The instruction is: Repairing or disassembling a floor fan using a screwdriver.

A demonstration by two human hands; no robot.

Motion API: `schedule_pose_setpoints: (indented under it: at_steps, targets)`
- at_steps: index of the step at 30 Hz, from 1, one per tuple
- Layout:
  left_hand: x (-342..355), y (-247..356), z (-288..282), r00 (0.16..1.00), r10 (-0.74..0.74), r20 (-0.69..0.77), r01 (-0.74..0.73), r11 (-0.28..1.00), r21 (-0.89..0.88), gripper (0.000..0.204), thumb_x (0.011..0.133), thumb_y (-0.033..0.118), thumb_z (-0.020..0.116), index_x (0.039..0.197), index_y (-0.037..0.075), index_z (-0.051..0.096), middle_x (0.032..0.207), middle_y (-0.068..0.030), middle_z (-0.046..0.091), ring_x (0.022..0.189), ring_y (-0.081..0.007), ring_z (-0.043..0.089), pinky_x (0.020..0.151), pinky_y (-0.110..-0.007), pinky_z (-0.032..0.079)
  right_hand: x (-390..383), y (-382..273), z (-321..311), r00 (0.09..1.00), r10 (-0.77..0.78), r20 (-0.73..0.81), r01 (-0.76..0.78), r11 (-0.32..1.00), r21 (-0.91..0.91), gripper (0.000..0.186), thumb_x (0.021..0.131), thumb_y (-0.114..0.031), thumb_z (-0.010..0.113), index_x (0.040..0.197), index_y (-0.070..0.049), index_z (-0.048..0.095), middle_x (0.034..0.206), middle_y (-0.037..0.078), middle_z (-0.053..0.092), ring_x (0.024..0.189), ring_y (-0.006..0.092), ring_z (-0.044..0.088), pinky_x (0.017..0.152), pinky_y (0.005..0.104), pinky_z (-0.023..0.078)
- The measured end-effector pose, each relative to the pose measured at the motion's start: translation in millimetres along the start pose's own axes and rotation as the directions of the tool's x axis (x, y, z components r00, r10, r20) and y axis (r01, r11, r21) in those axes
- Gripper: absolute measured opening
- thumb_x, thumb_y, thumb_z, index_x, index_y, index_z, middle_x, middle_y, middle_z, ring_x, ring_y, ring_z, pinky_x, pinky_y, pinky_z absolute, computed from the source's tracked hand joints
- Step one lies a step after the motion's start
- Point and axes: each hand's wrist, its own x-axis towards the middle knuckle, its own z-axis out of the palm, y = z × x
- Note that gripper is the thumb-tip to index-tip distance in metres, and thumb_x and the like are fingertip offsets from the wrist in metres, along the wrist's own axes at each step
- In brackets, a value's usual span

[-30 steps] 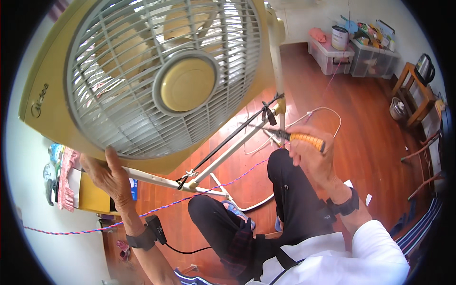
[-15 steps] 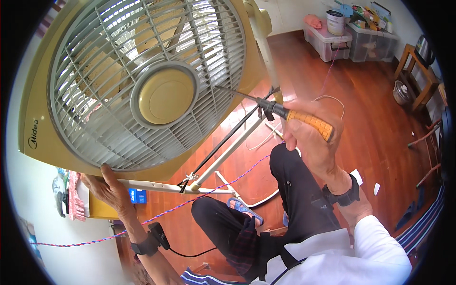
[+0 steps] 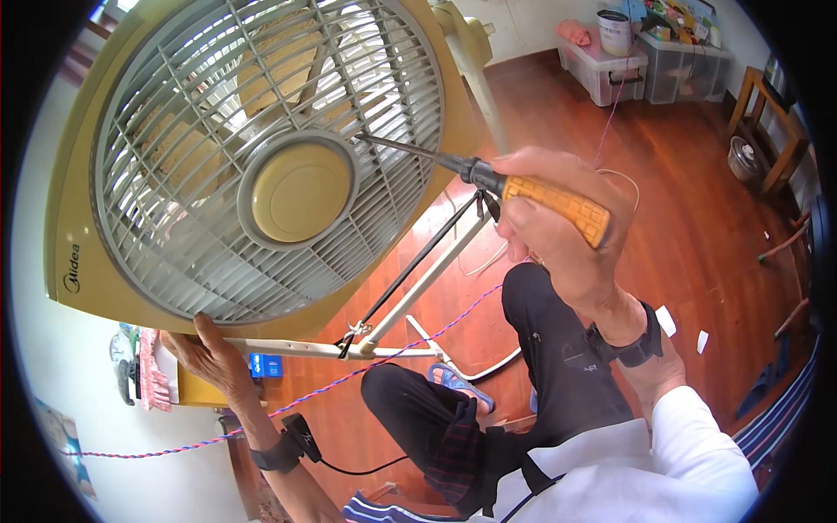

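Observation:
A square box fan (image 3: 366, 301) with a beige frame and grey slatted grille fills the upper left, tilted on white tube legs. My left hand (image 3: 209, 357) grips its lower edge, thumb on the front rim and fingers behind the frame. In my right hand (image 3: 575, 222) is a screwdriver (image 3: 558, 209) with a yellow-orange handle and a dark shaft. Its tip lies over the grille slats, just right of the round beige hub cap (image 3: 301, 192). Whether the tip touches the slats or a screw, I cannot tell.
A red-and-blue twisted cord (image 3: 349, 379) runs across in front of my knees. Black ties (image 3: 418, 261) stretch along the white stand tube (image 3: 427, 283). Clear storage boxes (image 3: 606, 74) stand at the back right, near a wooden stool (image 3: 772, 131). A blue box (image 3: 266, 365) sits beyond my left hand.
The screwdriver tip has moved left and up, closer to the hub ring. The fan, my left hand and the surroundings sit slightly shifted in the view. Both grips stay the same.

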Motion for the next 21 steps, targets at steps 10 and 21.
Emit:
schedule_pose_setpoints:
  at_steps: [10,21]
  targets:
    - [-1,2,0,1.000,-0.002,0.001,0.002,1.000,0.004,0.043,0.087,0.029,0.049,0.117,-0.001,0.048,0.096,-0.0159,0.046,0.091,-0.0287,0.045,0.080,-0.041,0.036,38,9,-9,0.977,0.145,0.156,-0.159,0.984,0.079,0.016,0.077,-0.009,0.059,0.088,0.002,0.065,0.057,0.004,0.057,0.044,0.0055,0.052,0.041,0.0183,0.042]
    - [0,-6,0,1.000,0.006,-0.015,-0.006,1.000,0.020,0.042,0.087,0.029,0.048,0.116,-0.002,0.049,0.096,-0.0156,0.047,0.093,-0.0293,0.045,0.081,-0.041,0.036,79,-2,-45,0.883,0.235,0.406,-0.305,0.945,0.115,0.024,0.075,-0.017,0.056,0.080,0.005,0.064,0.048,0.003,0.051,0.035,0.0055,0.043,0.032,0.0194,0.032]
